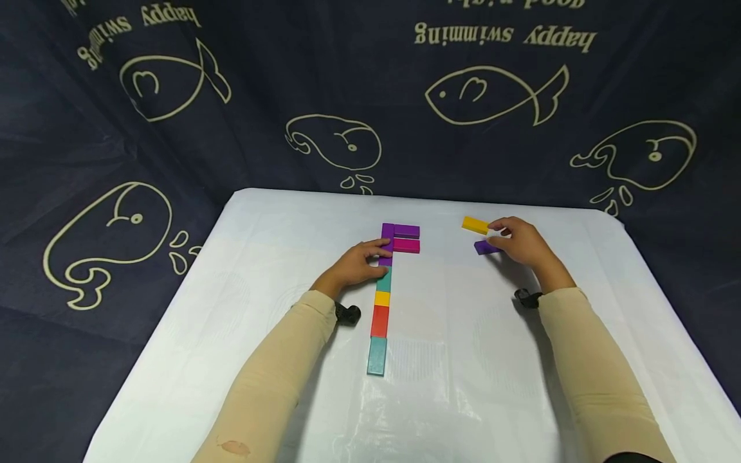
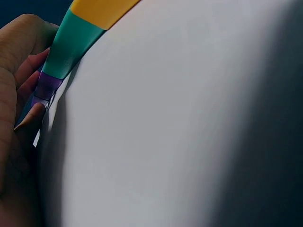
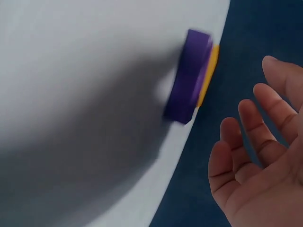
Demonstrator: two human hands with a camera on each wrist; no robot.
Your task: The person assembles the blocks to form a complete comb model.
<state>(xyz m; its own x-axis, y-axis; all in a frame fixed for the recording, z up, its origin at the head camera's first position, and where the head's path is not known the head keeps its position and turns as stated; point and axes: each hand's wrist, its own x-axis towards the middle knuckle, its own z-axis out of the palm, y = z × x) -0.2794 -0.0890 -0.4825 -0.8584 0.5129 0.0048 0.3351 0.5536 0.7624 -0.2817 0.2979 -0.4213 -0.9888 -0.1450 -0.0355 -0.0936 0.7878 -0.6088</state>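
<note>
A column of coloured blocks runs down the white table: purple [image 1: 387, 230] at the far end, then green [image 1: 384, 281], yellow [image 1: 382, 298], red [image 1: 379, 321] and light blue [image 1: 376, 357]. From the purple end, another purple block [image 1: 408, 230] and a magenta block [image 1: 408, 246] stick out to the right. My left hand [image 1: 354, 264] rests at the column's left side, fingertips over the purple part and thumb at the green block. With fingers spread and loosely bent, my right hand [image 1: 518, 243] hovers beside a loose purple block [image 3: 188, 78] and a yellow block [image 1: 475, 225], holding neither.
The white tabletop [image 1: 451, 386] reaches to a dark blue cloth [image 1: 399, 83] printed with fish and whales, which hangs behind and at both sides. A black strap with a small device [image 1: 348, 314] sits at the left wrist, another device [image 1: 527, 298] at the right.
</note>
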